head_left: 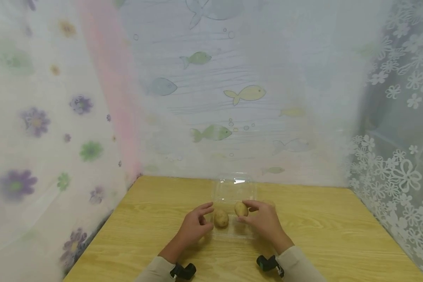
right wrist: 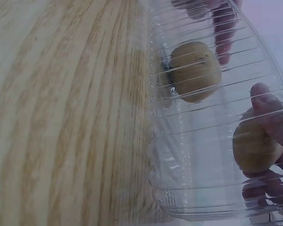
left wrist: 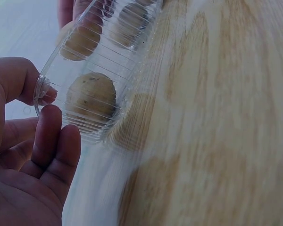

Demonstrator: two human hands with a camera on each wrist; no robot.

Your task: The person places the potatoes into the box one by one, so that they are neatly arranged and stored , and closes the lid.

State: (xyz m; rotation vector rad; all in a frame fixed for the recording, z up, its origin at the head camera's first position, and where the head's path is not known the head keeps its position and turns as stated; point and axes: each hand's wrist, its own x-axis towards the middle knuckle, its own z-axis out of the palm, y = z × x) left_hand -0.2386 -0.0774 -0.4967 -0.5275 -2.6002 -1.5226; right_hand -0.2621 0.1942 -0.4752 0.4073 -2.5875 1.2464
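A clear plastic clamshell box stands on the table, its lid laid back behind it. One potato lies in the left part of the box, and shows through the ribbed wall in both wrist views. My left hand pinches the box's left rim, thumb and fingers at the edge in the left wrist view. With thumb and fingertips, my right hand holds a second potato over the right part of the box. A third potato sits beyond the right hand, mostly hidden by it.
The wood-grain table extends around the box on both sides. A curtain with fish hangs behind it, a flowered curtain at left and a sheet with white flowers at right. Black wrist devices sit by the sleeves.
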